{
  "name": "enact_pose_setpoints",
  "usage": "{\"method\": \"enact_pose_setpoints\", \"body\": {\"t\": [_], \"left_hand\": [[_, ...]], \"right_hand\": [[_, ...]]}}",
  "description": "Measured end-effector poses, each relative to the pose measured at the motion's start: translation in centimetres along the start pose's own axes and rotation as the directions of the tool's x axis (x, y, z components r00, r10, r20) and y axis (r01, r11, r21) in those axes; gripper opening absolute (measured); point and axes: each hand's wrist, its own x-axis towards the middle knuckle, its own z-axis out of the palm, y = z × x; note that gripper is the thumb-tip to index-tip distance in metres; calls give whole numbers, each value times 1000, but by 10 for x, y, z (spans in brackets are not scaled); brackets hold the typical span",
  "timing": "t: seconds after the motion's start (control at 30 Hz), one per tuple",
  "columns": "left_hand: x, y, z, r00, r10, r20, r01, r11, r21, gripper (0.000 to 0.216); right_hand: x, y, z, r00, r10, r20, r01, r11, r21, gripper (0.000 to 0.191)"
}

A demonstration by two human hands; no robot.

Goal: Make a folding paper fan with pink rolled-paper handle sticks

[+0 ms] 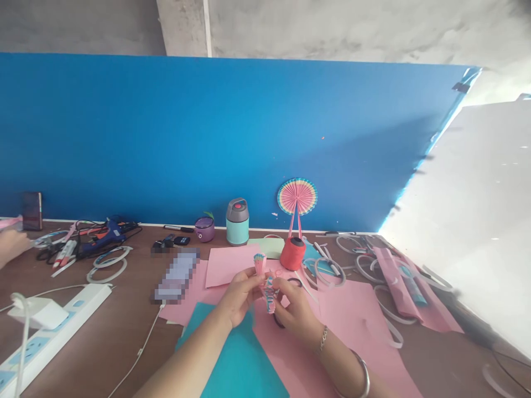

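Note:
Both hands meet over the pink paper, closed on one small pleated paper fan [260, 263] in pink, yellow and blue. My left hand [241, 293] pinches the folded paper from the left. My right hand [295, 309] grips its lower pleated part [270, 301], with the fingertips partly hiding it. Dark scissor handles [295, 282] show in part beside and beneath the right hand. Just beyond stands a red thread spool [292, 254]. A finished round paper fan [297, 197] with pink legs rises behind the spool, in front of the blue panel.
Pink sheets [352, 320] and a teal sheet [232, 354] cover the table's middle. Behind are a mint flask [237, 223] and a purple cup [204, 229]. Leftward lie a phone [176, 276], a glue gun [108, 235] and a power strip [62, 331]. Another person's hand [12, 243] is far left.

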Motion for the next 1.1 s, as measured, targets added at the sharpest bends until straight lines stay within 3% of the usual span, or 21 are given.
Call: {"method": "enact_pose_setpoints", "body": {"t": [0.13,0.3,0.6,0.97,1.1], "left_hand": [[4,-5,-3,988,16,-155,-12,1000,26,33],[6,-6,-4,979,-15,-202,7,999,-37,29],[7,0,-4,972,-109,-211,65,977,-204,27],[9,-7,-6,967,-17,-254,-31,983,-182,20],[10,-8,-3,961,-64,-271,-12,964,-267,17]], "right_hand": [[2,0,0,988,-152,31,154,986,-59,21],[5,-1,-1,961,-257,105,270,952,-142,23],[6,1,-1,946,-255,201,294,935,-197,23],[4,1,-2,954,-181,240,231,952,-202,23],[4,-1,-4,954,-131,269,195,954,-229,17]]}}
